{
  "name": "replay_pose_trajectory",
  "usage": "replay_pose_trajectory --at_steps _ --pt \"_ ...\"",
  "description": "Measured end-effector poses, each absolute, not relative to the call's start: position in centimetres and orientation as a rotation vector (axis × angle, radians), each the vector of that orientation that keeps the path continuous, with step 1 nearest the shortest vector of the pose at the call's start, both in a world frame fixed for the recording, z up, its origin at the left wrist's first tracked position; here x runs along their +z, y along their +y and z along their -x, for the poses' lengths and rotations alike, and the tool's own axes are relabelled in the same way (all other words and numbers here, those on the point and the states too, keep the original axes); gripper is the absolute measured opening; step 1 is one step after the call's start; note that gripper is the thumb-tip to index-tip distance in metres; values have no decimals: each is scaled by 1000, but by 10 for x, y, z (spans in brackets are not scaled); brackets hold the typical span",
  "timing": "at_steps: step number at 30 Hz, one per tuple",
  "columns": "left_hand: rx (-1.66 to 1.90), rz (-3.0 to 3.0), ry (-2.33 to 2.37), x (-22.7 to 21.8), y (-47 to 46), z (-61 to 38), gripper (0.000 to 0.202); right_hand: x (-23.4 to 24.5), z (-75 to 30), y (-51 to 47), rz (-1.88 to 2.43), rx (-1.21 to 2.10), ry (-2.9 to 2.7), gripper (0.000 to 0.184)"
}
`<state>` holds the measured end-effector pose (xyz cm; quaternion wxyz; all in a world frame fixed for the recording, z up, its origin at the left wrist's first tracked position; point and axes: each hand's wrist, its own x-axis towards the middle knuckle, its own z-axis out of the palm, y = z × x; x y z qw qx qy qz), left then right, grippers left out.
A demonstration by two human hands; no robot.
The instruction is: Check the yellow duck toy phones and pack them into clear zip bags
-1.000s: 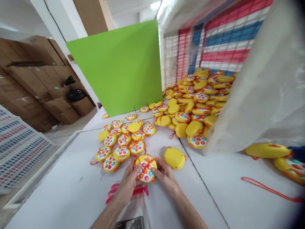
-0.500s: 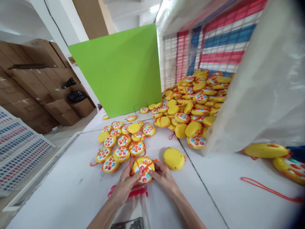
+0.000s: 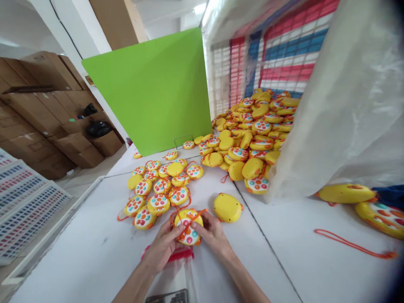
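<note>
Both my hands hold one yellow round toy (image 3: 188,227) with coloured buttons and an orange cord wound over its face, low on the white table (image 3: 78,252). My left hand (image 3: 162,248) grips its left side, fingers curled. My right hand (image 3: 211,232) pinches its right side and the cord. A clear zip bag with a red strip (image 3: 176,261) lies under my hands. A plain yellow toy (image 3: 227,207), face down, lies just right of my right hand.
A cluster of several finished toys (image 3: 158,185) lies left of centre. A large heap of toys (image 3: 252,134) spills from a clear plastic sack (image 3: 347,105) at the right. A green board (image 3: 151,88) stands behind. A loose orange cord (image 3: 350,244) lies at the right. Cardboard boxes (image 3: 47,118) are stacked at left.
My hands have drawn the toy slightly nearer and lower over the zip bag; the fingers have shifted on the cord. The view has tilted a little.
</note>
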<state>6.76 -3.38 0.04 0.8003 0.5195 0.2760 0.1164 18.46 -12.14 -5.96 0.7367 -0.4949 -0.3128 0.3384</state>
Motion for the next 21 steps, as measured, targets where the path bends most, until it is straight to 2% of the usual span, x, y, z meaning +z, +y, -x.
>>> replay_pose_trajectory --at_steps 3,9,11,14,17,19,21 --pt "268 -1254 588 3 -39 -66 51 -62 -182 -121 1147 681 -695 33" --pt "466 -1384 729 9 -18 -70 49 -61 -178 -121 1230 609 -750 32" --pt "614 -1284 820 18 5 -80 42 -60 -177 -122 1277 594 -764 28" --pt "699 -1212 855 39 34 -103 19 -58 -174 -124 1347 569 -801 16" --pt "590 -1321 790 50 28 -126 24 -56 -170 -125 1388 549 -832 16" --pt "494 -1453 706 45 3 -140 28 -58 -168 -124 1397 533 -841 18" --pt "396 -1631 582 33 -29 -153 41 -62 -168 -123 1386 520 -839 14"
